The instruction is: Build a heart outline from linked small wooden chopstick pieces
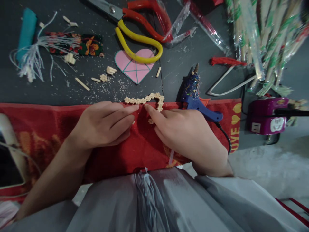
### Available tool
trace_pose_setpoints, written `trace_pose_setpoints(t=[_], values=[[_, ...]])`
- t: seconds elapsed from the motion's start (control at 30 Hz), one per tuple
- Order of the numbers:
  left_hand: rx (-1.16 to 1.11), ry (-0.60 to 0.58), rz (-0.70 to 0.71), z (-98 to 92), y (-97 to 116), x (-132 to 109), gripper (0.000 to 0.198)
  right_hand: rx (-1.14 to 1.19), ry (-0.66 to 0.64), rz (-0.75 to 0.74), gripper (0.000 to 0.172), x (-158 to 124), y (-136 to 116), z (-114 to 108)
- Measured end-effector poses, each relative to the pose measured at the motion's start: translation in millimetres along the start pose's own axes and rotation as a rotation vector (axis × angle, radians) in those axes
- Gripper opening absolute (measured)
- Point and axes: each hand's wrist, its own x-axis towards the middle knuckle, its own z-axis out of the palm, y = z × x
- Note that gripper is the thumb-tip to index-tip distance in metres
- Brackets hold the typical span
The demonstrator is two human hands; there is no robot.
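A strip of small pale flower-shaped clusters [145, 98] lies bent along the far edge of the red cloth [149, 154], its right end turning down toward me. My left hand [108, 124] is just below the strip's left part, fingers pressed together, with a small pale bit showing at the fingertips; its thumb is hidden. My right hand [181, 130] rests at the strip's right end, its index finger stretched toward the middle of the bend and the other fingers mostly hidden beneath. A loose pale cluster [151, 121] shows under that index finger.
A blue glue gun [196, 100] lies right of the strip, nozzle pointing away. Beyond are a pink heart card [135, 67], scissors [140, 35], pale stick pieces [82, 84] and white threads [36, 54]. Wrapped bundles [267, 42] and a purple power block [267, 116] sit right; a tablet-like device [12, 154] left.
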Motion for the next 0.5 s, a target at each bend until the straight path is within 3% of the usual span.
trace_pose_setpoints(t=[0.5], values=[[-0.064,-0.014,-0.043,0.4,-0.3,-0.5,0.021,0.009,0.000,-0.002,0.052,-2.5,-0.3,-1.4]])
